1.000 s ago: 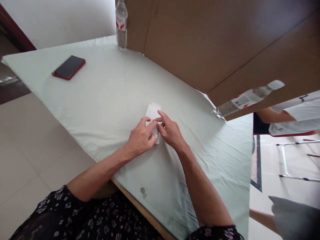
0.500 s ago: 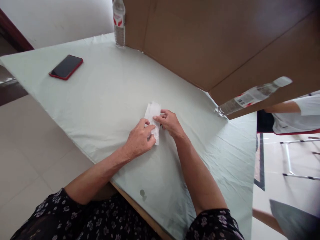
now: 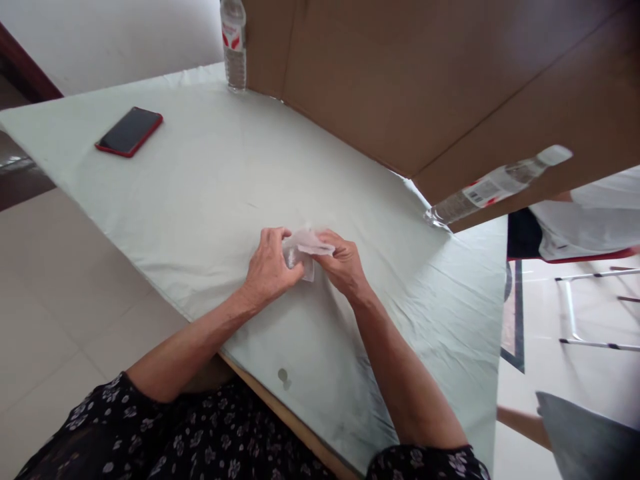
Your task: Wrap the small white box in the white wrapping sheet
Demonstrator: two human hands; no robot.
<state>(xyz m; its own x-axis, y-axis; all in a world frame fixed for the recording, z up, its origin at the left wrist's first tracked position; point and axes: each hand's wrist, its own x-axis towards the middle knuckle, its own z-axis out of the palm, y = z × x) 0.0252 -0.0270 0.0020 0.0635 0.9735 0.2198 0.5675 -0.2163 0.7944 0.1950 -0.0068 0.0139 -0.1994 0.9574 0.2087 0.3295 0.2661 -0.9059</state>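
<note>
Between my hands is a thin white tissue (image 3: 306,241), partly folded, its top layer bent over toward the right and a lower part showing near the cloth. My left hand (image 3: 270,267) curls round its left side, thumb near the lower edge and fingers at the back. On the right, my right hand (image 3: 343,263) pinches the folded-over edge between thumb and fingers. Some fingertips of both hands are hidden behind the tissue.
A pale green cloth (image 3: 200,180) covers the table. A red-edged phone (image 3: 130,131) lies at the far left. Two water bottles (image 3: 233,50) stand against a brown cardboard panel (image 3: 360,80). At the right, people's arms and clothing (image 3: 590,220) show beyond the table.
The tissue lay flat and long under both hands; now its far part is lifted and folded over. My left hand has shifted slightly up and left, and my right hand grips the folded edge.
</note>
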